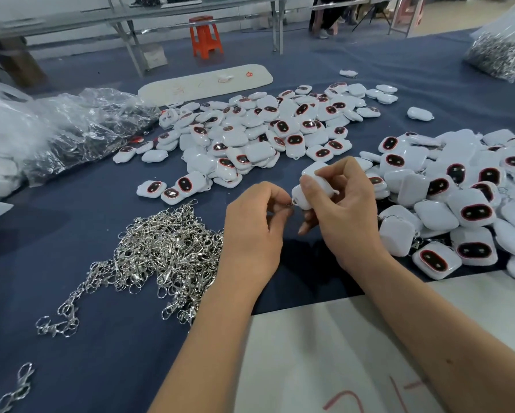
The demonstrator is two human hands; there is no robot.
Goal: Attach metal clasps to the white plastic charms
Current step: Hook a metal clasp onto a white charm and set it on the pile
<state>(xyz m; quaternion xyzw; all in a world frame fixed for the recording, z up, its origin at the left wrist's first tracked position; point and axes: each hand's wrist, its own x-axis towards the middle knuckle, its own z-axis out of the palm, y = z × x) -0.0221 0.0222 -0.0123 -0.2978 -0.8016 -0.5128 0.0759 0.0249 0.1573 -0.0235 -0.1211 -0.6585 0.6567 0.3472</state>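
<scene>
My right hand grips a white plastic charm above the blue cloth, its small loop turned toward my left hand. My left hand pinches a small metal clasp ring right at that loop; most of the clasp is hidden by my fingers. A tangled heap of silver clasps lies to the left of my left hand. Loose white charms with red-rimmed black faces form a pile beyond my hands and another pile to the right.
A clear plastic bag of clasps lies at the left and another bag at the far right. A white board rests beyond the charms, white card under my forearms. An orange stool and table legs stand behind.
</scene>
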